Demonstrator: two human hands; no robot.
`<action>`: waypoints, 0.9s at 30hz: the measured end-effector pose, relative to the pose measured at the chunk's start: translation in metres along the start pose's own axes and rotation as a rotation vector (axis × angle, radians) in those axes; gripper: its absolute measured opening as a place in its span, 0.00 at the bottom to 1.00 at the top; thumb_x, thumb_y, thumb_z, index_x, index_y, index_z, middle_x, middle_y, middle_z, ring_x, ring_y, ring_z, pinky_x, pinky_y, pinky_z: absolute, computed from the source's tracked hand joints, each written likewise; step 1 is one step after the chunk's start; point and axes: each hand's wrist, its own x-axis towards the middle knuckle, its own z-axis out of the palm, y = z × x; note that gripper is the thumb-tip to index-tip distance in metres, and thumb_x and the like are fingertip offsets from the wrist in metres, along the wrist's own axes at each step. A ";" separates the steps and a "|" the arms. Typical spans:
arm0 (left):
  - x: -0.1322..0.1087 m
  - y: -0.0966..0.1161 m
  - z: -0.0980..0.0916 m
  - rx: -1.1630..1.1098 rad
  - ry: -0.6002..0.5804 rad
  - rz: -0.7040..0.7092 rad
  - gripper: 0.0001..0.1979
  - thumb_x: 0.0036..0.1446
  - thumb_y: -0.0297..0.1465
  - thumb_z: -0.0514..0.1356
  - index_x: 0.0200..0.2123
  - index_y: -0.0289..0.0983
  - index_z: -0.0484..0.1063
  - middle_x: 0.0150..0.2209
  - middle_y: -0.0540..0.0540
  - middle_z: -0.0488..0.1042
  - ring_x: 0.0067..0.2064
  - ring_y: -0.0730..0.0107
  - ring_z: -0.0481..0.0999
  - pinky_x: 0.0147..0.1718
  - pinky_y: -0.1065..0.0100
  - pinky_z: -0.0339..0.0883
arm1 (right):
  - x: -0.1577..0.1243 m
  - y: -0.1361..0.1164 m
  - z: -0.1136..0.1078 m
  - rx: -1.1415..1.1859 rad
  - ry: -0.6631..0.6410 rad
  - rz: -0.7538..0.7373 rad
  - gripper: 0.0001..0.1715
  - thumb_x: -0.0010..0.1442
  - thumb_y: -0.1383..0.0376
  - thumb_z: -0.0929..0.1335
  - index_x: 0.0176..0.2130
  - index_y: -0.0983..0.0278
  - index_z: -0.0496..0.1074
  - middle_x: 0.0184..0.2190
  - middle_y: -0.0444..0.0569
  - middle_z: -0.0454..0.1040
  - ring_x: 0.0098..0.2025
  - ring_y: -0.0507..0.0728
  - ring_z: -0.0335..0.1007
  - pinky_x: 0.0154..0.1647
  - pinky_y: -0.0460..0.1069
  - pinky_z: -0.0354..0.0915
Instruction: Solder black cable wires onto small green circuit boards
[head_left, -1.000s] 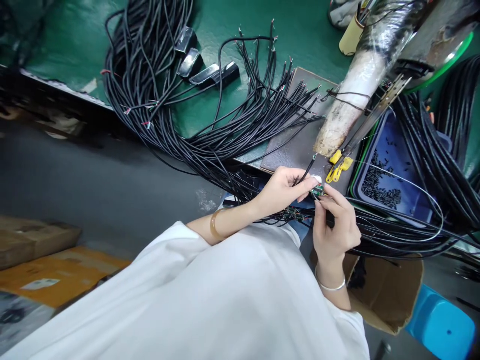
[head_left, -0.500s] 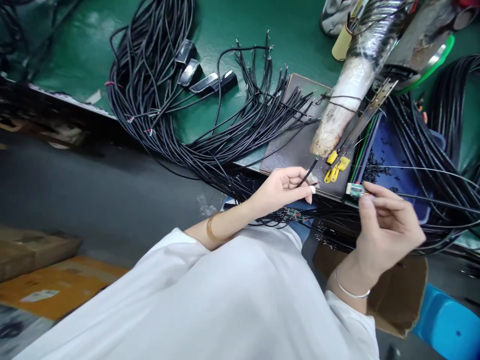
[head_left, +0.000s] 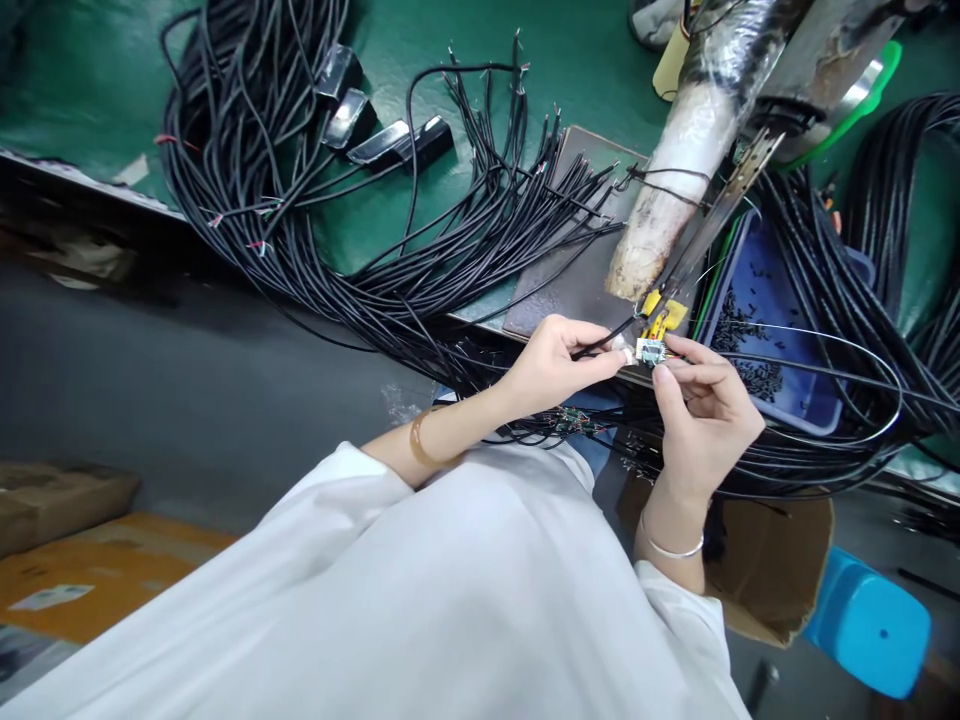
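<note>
Between the thumb and fingers of my left hand (head_left: 559,362) is a black cable (head_left: 606,340), its end pointing up toward the yellow-tipped metal holder (head_left: 664,315). My right hand (head_left: 709,415) pinches a small circuit board (head_left: 650,351) by its right side, with coloured wires and a black cable (head_left: 795,364) trailing off to the right. The board sits just right of my left fingertips; whether they touch I cannot tell. A thin silvery wire (head_left: 825,328) loops above and beyond my right hand. Below the hands, several more boards with wires (head_left: 577,420) lie over my lap.
A large bundle of black cables (head_left: 360,305) spreads over the green table (head_left: 480,20). A foil-wrapped duct (head_left: 667,190) comes down over a brown board (head_left: 536,298). Right of it stands a blue tray (head_left: 814,412) with small black pieces. A carton (head_left: 780,560) and a blue stool (head_left: 874,620) are below.
My right hand has brought the circuit board left, close beside my left fingertips. My left hand keeps the cable, whose end is now by the yellow tips. The view has shifted slightly.
</note>
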 end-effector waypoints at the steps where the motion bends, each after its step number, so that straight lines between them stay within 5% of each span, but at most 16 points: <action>1: 0.000 0.000 0.001 0.000 0.001 -0.009 0.12 0.56 0.34 0.64 0.24 0.32 0.73 0.23 0.52 0.61 0.27 0.79 0.57 0.25 0.73 0.52 | 0.000 0.000 0.000 -0.003 -0.012 0.000 0.07 0.57 0.66 0.75 0.32 0.64 0.74 0.45 0.51 0.81 0.41 0.54 0.80 0.45 0.51 0.77; 10: 0.008 0.006 0.006 -0.061 0.080 0.000 0.04 0.50 0.27 0.63 0.26 0.31 0.76 0.24 0.52 0.68 0.26 0.81 0.61 0.26 0.77 0.59 | 0.005 0.000 0.000 -0.083 -0.110 -0.121 0.05 0.58 0.67 0.74 0.32 0.63 0.74 0.48 0.52 0.79 0.49 0.57 0.78 0.52 0.56 0.77; 27: 0.020 0.013 0.008 -0.015 0.163 0.074 0.06 0.51 0.29 0.64 0.27 0.31 0.79 0.25 0.50 0.73 0.27 0.78 0.68 0.27 0.76 0.66 | 0.022 -0.005 0.002 -0.174 -0.107 -0.255 0.05 0.57 0.70 0.74 0.34 0.63 0.76 0.50 0.52 0.78 0.51 0.60 0.77 0.51 0.59 0.78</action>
